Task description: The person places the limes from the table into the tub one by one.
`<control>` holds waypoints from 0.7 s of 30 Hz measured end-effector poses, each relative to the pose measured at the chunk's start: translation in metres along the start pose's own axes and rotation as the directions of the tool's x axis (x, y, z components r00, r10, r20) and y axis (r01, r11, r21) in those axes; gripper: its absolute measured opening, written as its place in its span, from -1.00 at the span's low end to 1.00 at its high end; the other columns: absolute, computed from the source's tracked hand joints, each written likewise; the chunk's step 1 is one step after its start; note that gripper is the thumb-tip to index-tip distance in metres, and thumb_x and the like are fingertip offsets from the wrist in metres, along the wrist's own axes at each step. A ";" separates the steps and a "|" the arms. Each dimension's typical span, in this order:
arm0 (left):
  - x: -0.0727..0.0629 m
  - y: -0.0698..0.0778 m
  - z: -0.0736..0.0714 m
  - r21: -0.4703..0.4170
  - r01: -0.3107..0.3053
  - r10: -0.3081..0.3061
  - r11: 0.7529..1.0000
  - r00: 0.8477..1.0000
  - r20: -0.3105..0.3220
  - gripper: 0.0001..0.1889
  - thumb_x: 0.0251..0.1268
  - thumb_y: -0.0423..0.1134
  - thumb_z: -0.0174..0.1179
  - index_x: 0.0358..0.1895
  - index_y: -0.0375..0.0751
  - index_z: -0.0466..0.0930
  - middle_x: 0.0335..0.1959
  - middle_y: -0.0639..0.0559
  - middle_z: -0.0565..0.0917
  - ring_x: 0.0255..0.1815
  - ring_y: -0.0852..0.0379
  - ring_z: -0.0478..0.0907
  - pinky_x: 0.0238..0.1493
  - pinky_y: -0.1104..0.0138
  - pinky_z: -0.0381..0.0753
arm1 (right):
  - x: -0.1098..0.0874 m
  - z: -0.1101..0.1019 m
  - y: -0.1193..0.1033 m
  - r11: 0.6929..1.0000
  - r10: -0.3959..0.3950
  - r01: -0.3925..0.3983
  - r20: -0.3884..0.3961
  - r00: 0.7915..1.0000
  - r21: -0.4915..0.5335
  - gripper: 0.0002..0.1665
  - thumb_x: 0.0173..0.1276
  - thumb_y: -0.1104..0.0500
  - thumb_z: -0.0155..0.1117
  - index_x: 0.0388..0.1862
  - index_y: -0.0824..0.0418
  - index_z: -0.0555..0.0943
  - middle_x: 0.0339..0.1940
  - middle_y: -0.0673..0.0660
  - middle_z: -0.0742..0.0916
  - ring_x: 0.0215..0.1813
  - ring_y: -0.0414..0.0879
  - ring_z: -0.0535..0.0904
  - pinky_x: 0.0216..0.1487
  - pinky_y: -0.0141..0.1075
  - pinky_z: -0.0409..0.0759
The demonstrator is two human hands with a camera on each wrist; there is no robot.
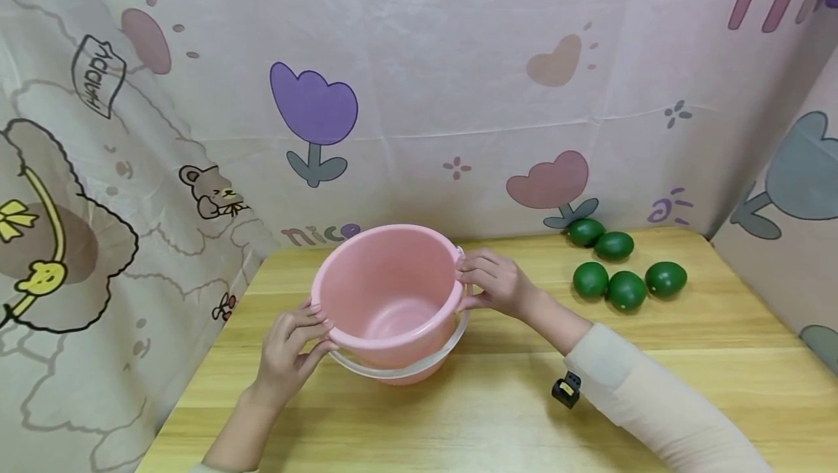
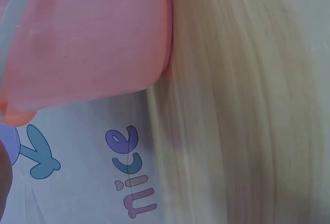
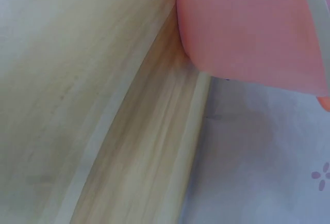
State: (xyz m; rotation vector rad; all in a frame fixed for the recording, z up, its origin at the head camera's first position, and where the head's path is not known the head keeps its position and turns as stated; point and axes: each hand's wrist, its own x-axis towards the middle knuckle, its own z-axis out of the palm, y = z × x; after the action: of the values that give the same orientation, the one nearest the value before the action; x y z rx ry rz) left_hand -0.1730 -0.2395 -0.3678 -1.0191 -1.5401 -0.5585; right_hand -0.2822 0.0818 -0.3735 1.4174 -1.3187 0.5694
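Observation:
A pink plastic bucket [image 1: 393,284] stands on the wooden table, its mouth tipped toward the head camera and nothing inside it. Its white handle [image 1: 419,365] hangs down along the near side. On the left, my left hand [image 1: 291,346] grips the rim, fingers over the edge and thumb below. My right hand [image 1: 494,284] holds the rim on the opposite side in the same way, near the handle's joint. Both wrist views show the bucket's outer wall [image 2: 93,38] and its lower edge close to the tabletop [image 3: 129,146].
Several dark green, avocado-like fruits [image 1: 626,290] lie at the table's back right, beyond the right hand. A patterned cloth [image 1: 419,94] hangs behind the table and down both sides. A small black device [image 1: 567,390] sits at the right sleeve's cuff.

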 end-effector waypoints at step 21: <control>0.003 0.003 0.014 -0.026 -0.044 0.043 0.999 0.999 -0.027 -0.56 0.28 -0.07 0.13 -0.54 -0.45 0.54 -0.55 -0.22 0.52 -0.45 -0.12 0.52 0.15 0.30 0.63 | -0.008 -0.016 -0.014 0.998 0.033 -0.037 -0.083 0.996 -0.053 -0.41 0.25 -0.22 0.17 -0.44 0.34 0.65 -0.43 0.21 0.74 -0.38 0.05 0.67 -0.36 -0.17 0.76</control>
State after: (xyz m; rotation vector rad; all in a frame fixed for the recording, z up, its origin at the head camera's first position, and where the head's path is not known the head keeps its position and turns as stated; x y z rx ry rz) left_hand -0.1776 -0.2259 -0.3684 -1.0590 -1.4877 -0.5612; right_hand -0.2664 0.0973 -0.3809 1.3155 -1.2865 0.6040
